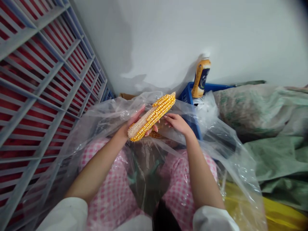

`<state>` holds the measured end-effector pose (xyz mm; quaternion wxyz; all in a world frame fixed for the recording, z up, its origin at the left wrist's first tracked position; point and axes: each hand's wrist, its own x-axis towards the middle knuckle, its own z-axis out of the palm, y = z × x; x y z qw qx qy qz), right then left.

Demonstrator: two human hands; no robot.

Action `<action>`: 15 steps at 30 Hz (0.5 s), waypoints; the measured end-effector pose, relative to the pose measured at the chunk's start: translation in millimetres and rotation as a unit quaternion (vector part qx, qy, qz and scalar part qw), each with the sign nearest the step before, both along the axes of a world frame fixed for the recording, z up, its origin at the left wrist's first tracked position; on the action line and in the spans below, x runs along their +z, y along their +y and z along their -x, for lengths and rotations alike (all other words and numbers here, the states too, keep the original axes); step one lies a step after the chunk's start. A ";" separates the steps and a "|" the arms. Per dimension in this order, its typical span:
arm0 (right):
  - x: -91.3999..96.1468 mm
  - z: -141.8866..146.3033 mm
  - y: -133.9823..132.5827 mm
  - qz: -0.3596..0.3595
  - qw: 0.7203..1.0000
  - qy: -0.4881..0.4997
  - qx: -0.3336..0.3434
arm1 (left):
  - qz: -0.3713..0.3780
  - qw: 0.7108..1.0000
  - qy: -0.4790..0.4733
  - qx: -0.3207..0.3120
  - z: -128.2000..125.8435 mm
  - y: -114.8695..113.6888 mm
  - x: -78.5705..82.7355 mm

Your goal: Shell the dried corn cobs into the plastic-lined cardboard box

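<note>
A dried corn cob [154,117], yellow kernels on most of it and a bare pale strip along its lower left part, lies slantwise in my left hand [132,122]. The fingers of that hand wrap under the cob and show at its lower side. Close to the cob's right side, my right hand [176,122] is held with its fingers loosely bent and apart, seemingly holding nothing. Below both hands spreads a clear plastic bag [108,112], draped over my lap. Loose corn kernels [154,134] show inside it, partly hidden by the left fingers.
A grey-blue slatted plastic crate [64,61] with red behind its slats rises at the left. At the right, a blue basket [190,88] holds a yellow-orange bottle [201,78]. Woven sacks [252,106] and green cloth [276,154] lie farther right. A white wall [156,41] stands behind.
</note>
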<state>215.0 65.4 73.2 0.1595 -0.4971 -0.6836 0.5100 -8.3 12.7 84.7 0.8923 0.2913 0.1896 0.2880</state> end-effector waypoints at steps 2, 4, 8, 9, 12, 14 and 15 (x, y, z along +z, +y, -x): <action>0.8 0.4 -0.3 0.002 1.000 0.004 -0.002 | -0.001 1.000 0.004 -0.006 -0.6 -1.4 1.8; 1.8 0.9 -1.0 0.000 1.000 0.006 -0.003 | -0.004 1.000 0.011 -0.006 -1.0 -3.0 3.8; 3.6 1.5 -2.4 -0.003 1.000 -0.001 -0.004 | -0.011 1.000 0.026 -0.010 -2.0 -4.8 6.7; 3.7 1.6 -2.6 -0.003 1.000 -0.003 -0.005 | -0.012 0.999 0.029 -0.015 -2.4 -4.7 7.0; 2.9 1.6 -2.5 -0.003 1.000 0.001 -0.006 | -0.019 0.999 0.034 -0.025 -3.4 -4.2 7.1; 1.6 1.3 -1.8 -0.004 1.000 0.007 -0.006 | -0.025 0.999 0.038 -0.026 -3.8 -4.0 6.8; 0.8 1.1 -1.3 -0.004 1.000 0.010 -0.006 | -0.027 0.998 0.042 -0.027 -3.9 -4.0 6.5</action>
